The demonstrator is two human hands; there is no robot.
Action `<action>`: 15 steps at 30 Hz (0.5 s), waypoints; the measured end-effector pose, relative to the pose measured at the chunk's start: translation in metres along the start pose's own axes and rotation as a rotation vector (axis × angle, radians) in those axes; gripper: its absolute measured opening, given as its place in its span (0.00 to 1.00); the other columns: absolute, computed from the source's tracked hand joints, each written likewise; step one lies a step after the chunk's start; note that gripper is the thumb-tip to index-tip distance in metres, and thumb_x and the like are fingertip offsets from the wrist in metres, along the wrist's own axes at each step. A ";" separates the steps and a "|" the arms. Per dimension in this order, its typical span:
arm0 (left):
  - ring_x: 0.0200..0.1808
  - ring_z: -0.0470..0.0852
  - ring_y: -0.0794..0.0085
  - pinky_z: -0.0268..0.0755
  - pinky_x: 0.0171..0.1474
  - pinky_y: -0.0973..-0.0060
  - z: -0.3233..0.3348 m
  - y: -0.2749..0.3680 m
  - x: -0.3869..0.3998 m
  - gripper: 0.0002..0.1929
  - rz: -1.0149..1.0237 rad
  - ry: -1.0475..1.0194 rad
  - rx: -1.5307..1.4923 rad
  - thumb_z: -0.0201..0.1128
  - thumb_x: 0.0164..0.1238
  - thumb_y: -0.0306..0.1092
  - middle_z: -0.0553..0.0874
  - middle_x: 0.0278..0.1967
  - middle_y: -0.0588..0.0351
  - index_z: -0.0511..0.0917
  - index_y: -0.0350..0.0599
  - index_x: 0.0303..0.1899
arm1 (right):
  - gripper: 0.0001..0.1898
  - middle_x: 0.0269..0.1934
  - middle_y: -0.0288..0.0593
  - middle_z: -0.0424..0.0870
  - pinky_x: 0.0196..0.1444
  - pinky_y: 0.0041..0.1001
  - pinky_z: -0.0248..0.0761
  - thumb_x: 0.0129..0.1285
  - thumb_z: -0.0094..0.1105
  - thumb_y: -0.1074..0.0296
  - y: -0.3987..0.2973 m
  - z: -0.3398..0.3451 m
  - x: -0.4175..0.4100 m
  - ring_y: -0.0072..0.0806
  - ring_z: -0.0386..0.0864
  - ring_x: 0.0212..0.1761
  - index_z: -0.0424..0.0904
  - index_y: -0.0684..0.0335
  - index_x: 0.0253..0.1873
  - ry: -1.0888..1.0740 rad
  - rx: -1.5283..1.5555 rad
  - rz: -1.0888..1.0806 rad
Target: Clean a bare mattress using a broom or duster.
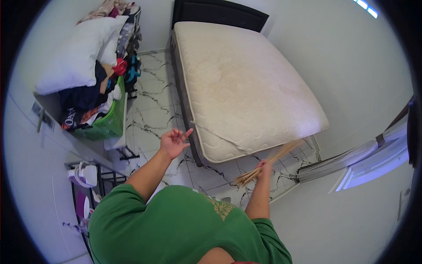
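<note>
My right hand grips a bundle of thin straw-coloured sticks, a stick broom, near its thicker end. The broom's far end is blurred and reaches up to the near right corner of a bare quilted mattress; whether it touches cannot be told. Brownish stains mark the mattress top, and a loose cord or strip of edging lies across its near left corner. Held in the air beside that corner, my left hand has nothing in it, some fingers curled and others spread.
At the left, a green plastic basket overflows with clothes, with white pillows on top. A black metal rack stands nearer me. Marbled floor tiles run between basket and bed. A dark headboard and a grey curtain flank the bed.
</note>
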State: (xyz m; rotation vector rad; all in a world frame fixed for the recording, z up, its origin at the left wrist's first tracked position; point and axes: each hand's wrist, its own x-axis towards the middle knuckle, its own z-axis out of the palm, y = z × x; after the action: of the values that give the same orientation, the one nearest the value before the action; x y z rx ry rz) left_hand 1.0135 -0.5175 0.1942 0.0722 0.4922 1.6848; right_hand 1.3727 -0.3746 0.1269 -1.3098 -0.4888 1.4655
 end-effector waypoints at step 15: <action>0.19 0.71 0.78 0.64 0.49 0.68 -0.010 -0.032 -0.080 0.06 0.129 0.182 -0.166 0.51 0.44 0.23 0.77 0.21 0.62 0.74 0.48 0.24 | 0.05 0.13 0.36 0.61 0.14 0.22 0.59 0.50 0.43 0.71 0.123 0.000 -0.035 0.24 0.61 0.11 0.62 0.61 0.23 -0.302 0.090 0.873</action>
State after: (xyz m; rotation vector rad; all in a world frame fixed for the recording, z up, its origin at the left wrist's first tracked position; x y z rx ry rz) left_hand 1.0545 -0.5938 0.1921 -0.1753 0.4892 1.8625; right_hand 1.3152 -0.4491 0.0409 -1.2921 -0.0072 2.3940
